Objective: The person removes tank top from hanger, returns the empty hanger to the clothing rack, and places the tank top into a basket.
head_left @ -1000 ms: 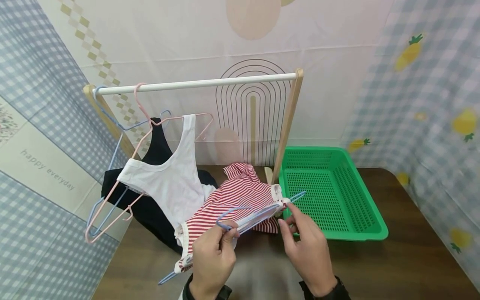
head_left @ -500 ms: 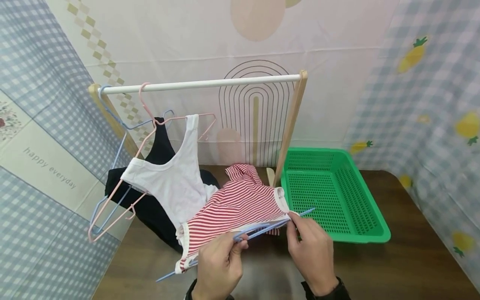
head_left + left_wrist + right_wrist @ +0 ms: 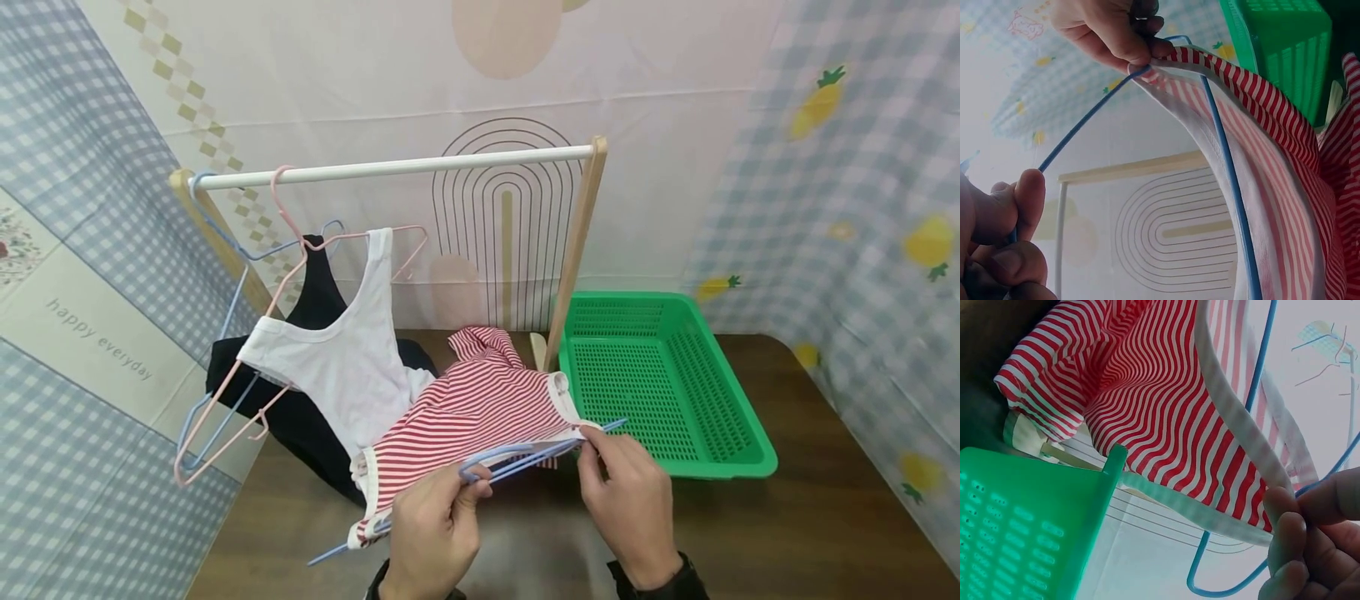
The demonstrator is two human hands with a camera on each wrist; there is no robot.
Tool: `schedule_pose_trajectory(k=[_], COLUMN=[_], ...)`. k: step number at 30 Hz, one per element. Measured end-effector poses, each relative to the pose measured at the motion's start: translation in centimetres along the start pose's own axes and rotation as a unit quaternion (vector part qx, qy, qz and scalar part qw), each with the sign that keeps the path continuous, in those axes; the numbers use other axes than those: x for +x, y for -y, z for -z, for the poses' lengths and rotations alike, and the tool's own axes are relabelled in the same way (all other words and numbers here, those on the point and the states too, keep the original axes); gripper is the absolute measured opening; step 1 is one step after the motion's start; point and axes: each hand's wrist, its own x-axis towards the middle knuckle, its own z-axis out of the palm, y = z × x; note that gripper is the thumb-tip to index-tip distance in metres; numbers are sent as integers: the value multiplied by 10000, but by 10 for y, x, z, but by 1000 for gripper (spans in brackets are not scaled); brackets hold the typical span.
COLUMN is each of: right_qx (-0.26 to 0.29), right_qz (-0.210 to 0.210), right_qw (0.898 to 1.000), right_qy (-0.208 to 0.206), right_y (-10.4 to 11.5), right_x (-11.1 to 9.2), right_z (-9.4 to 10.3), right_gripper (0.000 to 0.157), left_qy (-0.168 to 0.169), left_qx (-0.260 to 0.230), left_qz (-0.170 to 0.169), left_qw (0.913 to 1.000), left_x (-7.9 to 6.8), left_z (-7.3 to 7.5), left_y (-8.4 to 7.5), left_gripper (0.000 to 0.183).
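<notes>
A blue clothes hanger (image 3: 517, 463) lies slantwise through the straps of a red-and-white striped tank top (image 3: 465, 408). My left hand (image 3: 435, 525) grips it near the hook, fingers curled round the wire. At the hanger's right arm, my right hand (image 3: 630, 500) pinches the white-edged strap between thumb and fingers. Past that strap the wire end (image 3: 1192, 578) sticks out, as the right wrist view shows. On the left, the other strap (image 3: 367, 527) sits round the wire, whose tip pokes beyond it. From the left wrist view, the hanger's lower bar (image 3: 1225, 150) runs inside the neck opening.
Behind stands a rack with a white rail (image 3: 420, 165) and wooden legs. A white tank top (image 3: 337, 350) on a pink hanger (image 3: 279, 292) and a black garment (image 3: 300, 442) on a blue hanger hang at its left. A green basket (image 3: 750, 417) stands right on the brown table (image 3: 817, 500).
My right hand has shifted slightly right and down with the strap. More of the hanger's right end now shows past the strap. The hook has moved right with my left hand.
</notes>
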Motion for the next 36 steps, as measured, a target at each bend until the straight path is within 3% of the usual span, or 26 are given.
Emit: schedule_pose_trajectory(k=[10,23,36], right_qx=[67,151,88], right_qz=[-223,-682,-1622], right_qw=[9997,9974,9867], right_qy=[-125,-196,107], right_y=[-3,-14,-23], right_x=[2,4,2], right_z=[0,3,6], right_gripper=[17,13,20], left_qy=[-2,38,248], left_qx=[-1,-11,-355], left_qz=[196,220,482], left_qw=[9998,9997,9979], left_x=[0,0,-10], left_z=[5,11,19], left_y=[1,3,5], left_gripper=[17,16,19])
